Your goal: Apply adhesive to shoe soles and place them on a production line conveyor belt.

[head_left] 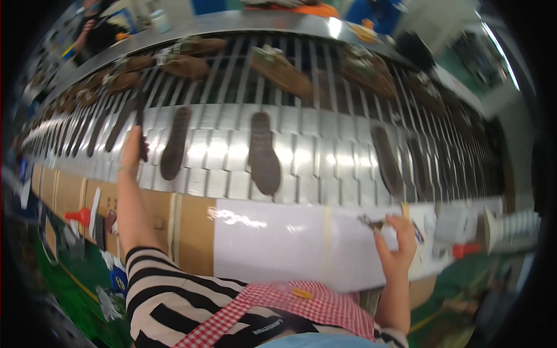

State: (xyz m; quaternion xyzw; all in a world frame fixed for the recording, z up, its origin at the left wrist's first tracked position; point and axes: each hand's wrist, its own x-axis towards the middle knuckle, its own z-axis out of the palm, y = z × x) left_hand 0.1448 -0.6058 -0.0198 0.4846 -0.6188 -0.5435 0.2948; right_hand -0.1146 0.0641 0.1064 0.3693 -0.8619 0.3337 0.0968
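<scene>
My left hand (133, 145) reaches out over the conveyor (217, 153), its fingers closed on a dark brown shoe sole (139, 113) seen nearly edge-on. Loose dark soles lie on the slats beside it, one (176, 145) just to the right and another (264, 153) in the middle. Over the white sheet (272, 243) at the front right, my right hand (398, 246) pinches a small metal tool (371, 223) between thumb and finger; its exact kind is too small to make out.
Brown shoes, such as one in the middle (281, 72), stand along the conveyor's far side. Brown cardboard (197, 232) covers the near ledge at left, where a red-tipped thing (81, 216) lies. A red object (466, 250) and a white ribbed part (513, 223) are at right. Another person (96, 35) is at far left.
</scene>
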